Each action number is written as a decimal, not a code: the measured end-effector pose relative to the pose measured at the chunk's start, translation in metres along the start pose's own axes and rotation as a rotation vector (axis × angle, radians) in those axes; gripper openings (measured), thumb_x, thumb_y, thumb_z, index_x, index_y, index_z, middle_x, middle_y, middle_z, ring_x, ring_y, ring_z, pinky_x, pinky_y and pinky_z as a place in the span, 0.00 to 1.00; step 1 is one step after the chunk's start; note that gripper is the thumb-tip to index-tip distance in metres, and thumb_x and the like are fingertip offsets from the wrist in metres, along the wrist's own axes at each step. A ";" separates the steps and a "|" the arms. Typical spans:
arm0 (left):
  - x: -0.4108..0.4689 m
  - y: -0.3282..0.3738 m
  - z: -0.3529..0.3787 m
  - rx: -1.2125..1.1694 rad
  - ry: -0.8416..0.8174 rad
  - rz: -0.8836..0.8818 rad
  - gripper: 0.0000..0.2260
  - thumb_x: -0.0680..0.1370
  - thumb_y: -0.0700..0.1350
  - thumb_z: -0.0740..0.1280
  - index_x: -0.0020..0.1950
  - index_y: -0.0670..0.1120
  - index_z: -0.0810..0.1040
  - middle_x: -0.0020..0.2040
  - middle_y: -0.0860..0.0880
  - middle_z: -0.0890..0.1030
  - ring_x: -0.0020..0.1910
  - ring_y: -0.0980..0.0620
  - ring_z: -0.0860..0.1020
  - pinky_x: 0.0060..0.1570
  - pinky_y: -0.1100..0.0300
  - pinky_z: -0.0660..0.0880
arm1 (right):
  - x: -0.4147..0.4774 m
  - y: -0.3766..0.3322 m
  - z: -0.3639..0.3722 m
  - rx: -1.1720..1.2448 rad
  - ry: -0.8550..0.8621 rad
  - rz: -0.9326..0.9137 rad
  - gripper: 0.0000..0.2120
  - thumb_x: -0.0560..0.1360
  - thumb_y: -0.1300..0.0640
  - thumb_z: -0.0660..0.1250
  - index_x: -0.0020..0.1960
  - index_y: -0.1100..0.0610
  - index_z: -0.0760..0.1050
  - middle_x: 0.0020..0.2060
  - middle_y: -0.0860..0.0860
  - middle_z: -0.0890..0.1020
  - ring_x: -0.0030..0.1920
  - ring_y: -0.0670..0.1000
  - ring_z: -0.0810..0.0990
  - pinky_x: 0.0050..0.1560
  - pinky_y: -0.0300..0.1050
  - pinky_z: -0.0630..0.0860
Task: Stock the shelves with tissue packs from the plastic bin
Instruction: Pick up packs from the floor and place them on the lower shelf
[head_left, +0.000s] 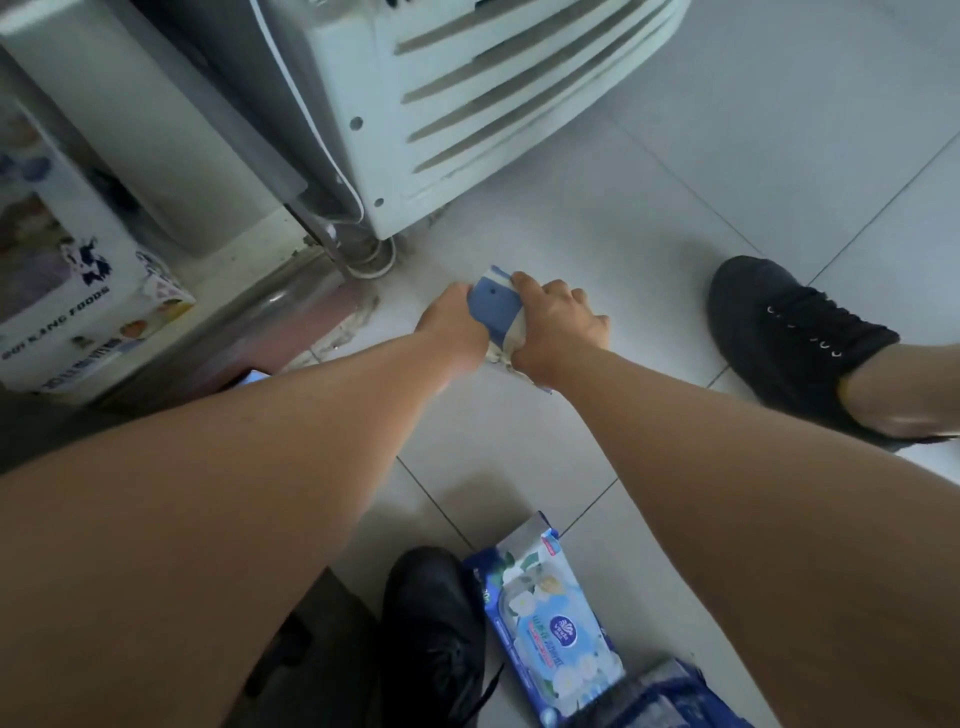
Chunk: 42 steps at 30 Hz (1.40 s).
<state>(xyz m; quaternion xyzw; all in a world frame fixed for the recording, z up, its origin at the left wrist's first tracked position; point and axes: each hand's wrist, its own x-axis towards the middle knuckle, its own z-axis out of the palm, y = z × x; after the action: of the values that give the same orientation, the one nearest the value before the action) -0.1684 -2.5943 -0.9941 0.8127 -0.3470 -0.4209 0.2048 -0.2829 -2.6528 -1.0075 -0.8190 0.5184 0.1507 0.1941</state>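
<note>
A small blue-and-white tissue pack (496, 304) lies low over the tiled floor, held between both hands. My left hand (451, 325) grips its left side and my right hand (558, 325) closes over its right side and top. Close to my feet lies a larger blue wet-wipe pack (550, 618) with white flowers printed on it, flat on the floor. A dark blue wrapped pack (675, 696) sits just beside it at the bottom edge. No plastic bin or shelf shows in this view.
A white appliance with vent slots (493, 104) stands straight ahead on the floor. A printed carton (67, 291) sits at the left beside a metal door rail (291, 296). My black shoes (789, 332) (431, 629) flank the packs on the pale tiles (649, 208).
</note>
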 end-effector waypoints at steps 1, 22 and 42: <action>-0.005 0.002 -0.006 0.017 -0.011 0.031 0.19 0.79 0.33 0.56 0.69 0.42 0.69 0.62 0.43 0.77 0.50 0.49 0.73 0.44 0.63 0.69 | -0.005 -0.002 -0.007 0.010 0.014 -0.010 0.42 0.67 0.56 0.71 0.74 0.41 0.53 0.60 0.52 0.70 0.63 0.57 0.68 0.54 0.54 0.68; -0.332 0.006 -0.306 -0.506 0.287 0.386 0.22 0.68 0.49 0.73 0.57 0.56 0.68 0.55 0.51 0.80 0.51 0.50 0.81 0.54 0.48 0.79 | -0.283 -0.203 -0.284 0.487 0.061 -0.624 0.14 0.66 0.60 0.78 0.50 0.50 0.83 0.40 0.48 0.85 0.40 0.46 0.82 0.44 0.42 0.78; -0.570 -0.244 -0.499 -0.397 0.825 0.449 0.20 0.77 0.37 0.69 0.60 0.57 0.67 0.58 0.52 0.78 0.48 0.63 0.80 0.48 0.65 0.77 | -0.438 -0.537 -0.189 0.608 0.238 -1.076 0.41 0.64 0.48 0.80 0.73 0.52 0.67 0.67 0.50 0.73 0.65 0.49 0.72 0.65 0.45 0.70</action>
<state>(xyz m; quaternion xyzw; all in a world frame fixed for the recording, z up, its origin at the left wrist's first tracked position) 0.1086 -1.9892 -0.5577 0.7622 -0.3167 -0.0685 0.5604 0.0308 -2.1884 -0.5579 -0.8845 0.0713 -0.2145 0.4081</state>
